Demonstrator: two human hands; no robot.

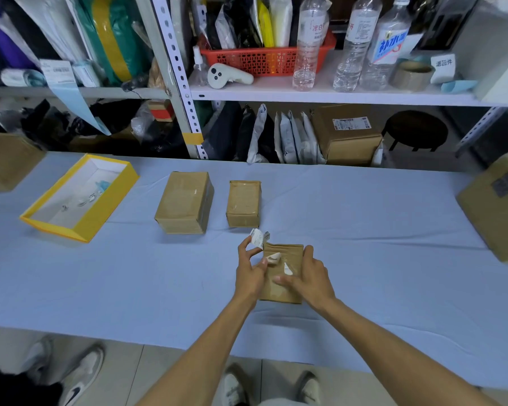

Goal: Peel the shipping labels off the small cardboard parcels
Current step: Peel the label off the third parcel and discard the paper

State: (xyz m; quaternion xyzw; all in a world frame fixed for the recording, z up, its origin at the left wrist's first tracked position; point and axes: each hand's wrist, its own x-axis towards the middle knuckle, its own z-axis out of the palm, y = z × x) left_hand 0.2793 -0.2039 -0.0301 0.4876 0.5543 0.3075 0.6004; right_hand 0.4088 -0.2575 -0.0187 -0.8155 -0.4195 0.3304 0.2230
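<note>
Pale blue cloth, lightly creased, covers the worktop point(364, 259) I am working over. Near the middle of its front edge is the parcel point(286, 252), a small, flat-sided box of brown cardboard. I have the right hand point(313, 273) wrapped round its right side, thumb laid across the top, I judge to brace it against the pull. The left hand point(251, 272) pinches the label point(258, 237), thin white printed paper curling up past the parcel's far left corner. Torn white scraps point(288, 268) cling to the top face, so I judge the paper tears rather than lifting whole.

Toward the middle stand two more parcels, a larger one point(184, 202) and a smaller one point(244, 203), their tops bare brown. Nearer the left edge lies a shallow yellow box point(121, 189) with a white inside, perhaps for the peelings.
</note>
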